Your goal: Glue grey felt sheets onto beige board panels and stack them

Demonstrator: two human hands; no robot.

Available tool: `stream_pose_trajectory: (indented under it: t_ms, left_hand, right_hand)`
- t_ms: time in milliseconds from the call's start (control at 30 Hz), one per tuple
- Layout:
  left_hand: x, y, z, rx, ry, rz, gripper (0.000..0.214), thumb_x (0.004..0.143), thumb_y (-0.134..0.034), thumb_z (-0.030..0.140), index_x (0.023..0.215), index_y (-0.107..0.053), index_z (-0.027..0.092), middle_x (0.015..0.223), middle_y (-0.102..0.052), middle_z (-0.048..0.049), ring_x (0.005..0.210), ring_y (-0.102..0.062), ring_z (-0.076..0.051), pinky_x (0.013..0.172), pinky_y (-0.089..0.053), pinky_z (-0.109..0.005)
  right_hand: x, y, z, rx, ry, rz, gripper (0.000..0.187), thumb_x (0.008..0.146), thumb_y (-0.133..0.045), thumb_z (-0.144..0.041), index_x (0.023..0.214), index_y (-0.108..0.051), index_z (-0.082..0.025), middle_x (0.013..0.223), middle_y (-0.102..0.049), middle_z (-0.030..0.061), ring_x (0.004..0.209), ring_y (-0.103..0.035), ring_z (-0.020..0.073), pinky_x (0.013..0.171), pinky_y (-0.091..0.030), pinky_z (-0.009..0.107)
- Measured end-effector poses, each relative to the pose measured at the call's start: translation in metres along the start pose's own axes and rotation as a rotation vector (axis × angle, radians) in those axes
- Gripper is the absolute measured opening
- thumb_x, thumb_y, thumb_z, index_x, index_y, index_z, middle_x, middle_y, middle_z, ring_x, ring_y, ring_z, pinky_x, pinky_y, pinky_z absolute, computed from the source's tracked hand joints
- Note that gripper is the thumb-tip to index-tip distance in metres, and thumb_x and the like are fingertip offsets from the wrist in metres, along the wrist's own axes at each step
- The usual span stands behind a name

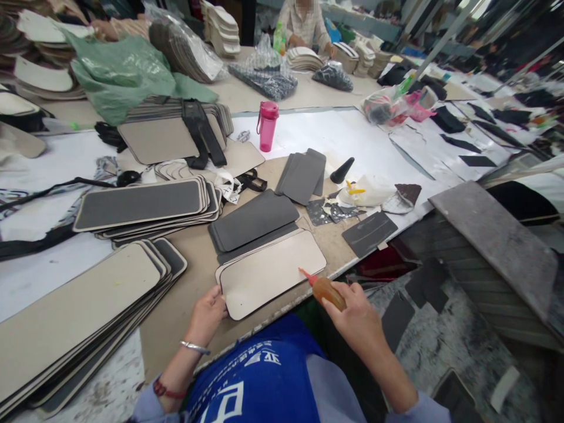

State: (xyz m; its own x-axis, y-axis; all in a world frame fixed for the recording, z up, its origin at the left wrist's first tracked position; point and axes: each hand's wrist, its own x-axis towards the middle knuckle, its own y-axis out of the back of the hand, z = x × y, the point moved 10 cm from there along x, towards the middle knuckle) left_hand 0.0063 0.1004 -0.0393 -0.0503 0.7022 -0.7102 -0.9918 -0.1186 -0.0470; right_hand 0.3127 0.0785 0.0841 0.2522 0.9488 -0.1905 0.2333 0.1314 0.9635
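Observation:
A cream-coloured flat panel with rounded corners [273, 273] lies before me on the table's front edge, on top of at least one similar panel. My left hand [209, 311] grips its left end between thumb and fingers. My right hand [355, 314] is wrapped round a squeeze bottle of amber liquid [328, 292]. The bottle is tilted, and its red nozzle points at the panel's right part; whether the tip touches is unclear. Just behind the panel lie dark grey rounded pieces [258, 217], partly overlapping it.
Stacks of long panels [88, 282] and grey-faced panels [141, 202] stand on the left. Behind are a pink bottle [267, 126], grey pieces [304, 176] and a black cone [342, 170]. A glue-smeared dark piece [369, 233] lies right. Across the table sits another person [304, 26].

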Motion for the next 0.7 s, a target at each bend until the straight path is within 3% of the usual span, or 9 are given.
stream_pose_trajectory:
  t_ms: [100, 200, 300, 400, 533, 700]
  left_hand:
    - [0.002, 0.002, -0.003, 0.009, 0.003, 0.013, 0.048, 0.051, -0.061, 0.037, 0.093, -0.057, 0.014, 0.058, -0.061, 0.0022, 0.051, -0.055, -0.014, 0.051, -0.044, -0.025]
    - [0.003, 0.0, -0.005, -0.009, -0.008, 0.008, 0.046, 0.051, -0.06, 0.039, 0.09, -0.059, 0.015, 0.056, -0.059, 0.0027, 0.051, -0.054, -0.014, 0.051, -0.043, -0.025]
    - [0.004, -0.006, -0.006, -0.07, -0.021, -0.009, 0.045, 0.05, -0.062, 0.041, 0.087, -0.061, 0.016, 0.051, -0.056, 0.0038, 0.047, -0.051, -0.013, 0.05, -0.043, -0.025]
    - [0.006, -0.011, -0.001, -0.111, -0.074, -0.014, 0.045, 0.05, -0.065, 0.044, 0.084, -0.064, 0.015, 0.047, -0.052, 0.0049, 0.043, -0.045, -0.011, 0.05, -0.043, -0.026]
    - [-0.001, -0.011, 0.011, -0.085, -0.186, 0.014, 0.047, 0.055, -0.063, 0.05, 0.086, -0.067, 0.015, 0.05, -0.055, 0.0028, 0.044, -0.045, -0.011, 0.055, -0.046, -0.028]
    - [-0.026, -0.007, 0.036, 0.05, -0.298, 0.092, 0.046, 0.064, -0.058, 0.051, 0.09, -0.068, 0.015, 0.054, -0.059, 0.0003, 0.051, -0.051, -0.014, 0.057, -0.049, -0.028]
  right_hand:
    - [-0.014, -0.021, -0.024, 0.257, 0.058, -0.095, 0.029, 0.073, -0.055, -0.032, 0.1, -0.061, -0.025, 0.088, -0.053, 0.0035, 0.076, -0.057, 0.0182, 0.07, -0.046, 0.03]
    - [-0.02, -0.048, -0.035, 0.655, 0.019, -0.242, 0.027, 0.066, -0.06, -0.031, 0.091, -0.063, -0.022, 0.085, -0.06, 0.003, 0.077, -0.06, 0.0198, 0.074, -0.047, 0.031]
    - [-0.013, -0.07, -0.027, 1.18, -0.131, -0.368, 0.038, 0.061, -0.067, -0.04, 0.094, -0.062, -0.02, 0.083, -0.066, 0.0049, 0.078, -0.063, 0.0237, 0.071, -0.049, 0.034]
    - [0.015, -0.074, -0.004, 1.614, -0.303, -0.381, 0.049, 0.064, -0.065, -0.051, 0.105, -0.06, -0.024, 0.104, -0.066, 0.0063, 0.098, -0.059, 0.0253, 0.08, -0.049, 0.035]
    - [0.067, -0.063, 0.032, 1.715, -0.452, -0.295, 0.04, 0.066, -0.066, -0.045, 0.101, -0.062, -0.024, 0.106, -0.065, 0.0043, 0.104, -0.057, 0.0231, 0.082, -0.05, 0.033]
    - [0.132, -0.049, 0.058, 1.656, -0.334, -0.251, 0.048, 0.062, -0.071, -0.036, 0.107, -0.058, -0.024, 0.109, -0.063, 0.003, 0.1, -0.058, 0.0199, 0.079, -0.051, 0.027]
